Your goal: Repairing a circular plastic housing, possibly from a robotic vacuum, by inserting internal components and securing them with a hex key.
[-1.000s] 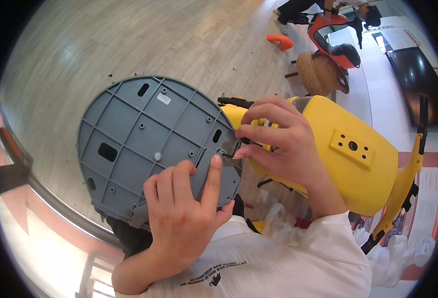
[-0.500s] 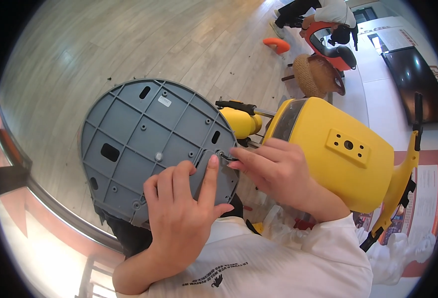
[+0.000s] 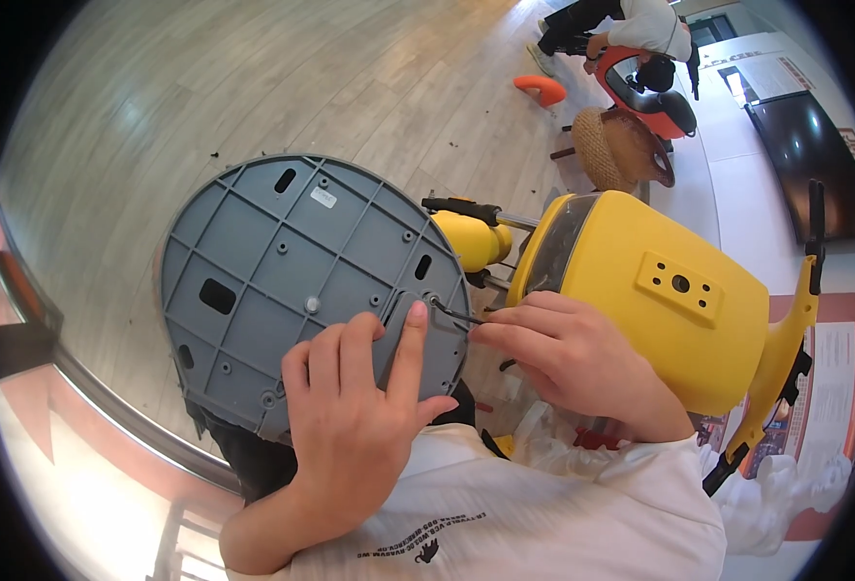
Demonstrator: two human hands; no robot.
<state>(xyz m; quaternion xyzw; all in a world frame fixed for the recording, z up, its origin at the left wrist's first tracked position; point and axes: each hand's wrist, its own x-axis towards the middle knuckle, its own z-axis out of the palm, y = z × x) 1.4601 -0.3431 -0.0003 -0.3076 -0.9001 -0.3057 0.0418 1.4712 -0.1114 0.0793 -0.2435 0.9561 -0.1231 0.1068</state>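
A rounded grey plastic panel (image 3: 243, 228) with a grid of ribs, slots and screw bosses lies tilted in front of me. My left hand (image 3: 355, 412) rests on its near right part, fingers extended, the index fingertip beside a screw boss. With pinched fingers my right hand (image 3: 577, 353) grips one end of a black hex key (image 3: 460, 316). The key's bent end sits at the boss by the panel's right edge; the fastener under it is too small to make out. Right of the panel lies a yellow plastic body (image 3: 631, 247) with a dark window and a holed square plate.
A yellow rounded part (image 3: 474, 240) and a metal rod (image 3: 516, 221) lie between panel and yellow body. Clear plastic wrapping (image 3: 548, 426) is near my right forearm. Farther off are a woven stool (image 3: 602, 145), an orange piece (image 3: 541, 90) and another person (image 3: 645, 34) handling a red-orange part.
My right hand has shifted right and slightly down, away from the boss, exposing more of the hex key. My left hand stays in place on the panel.
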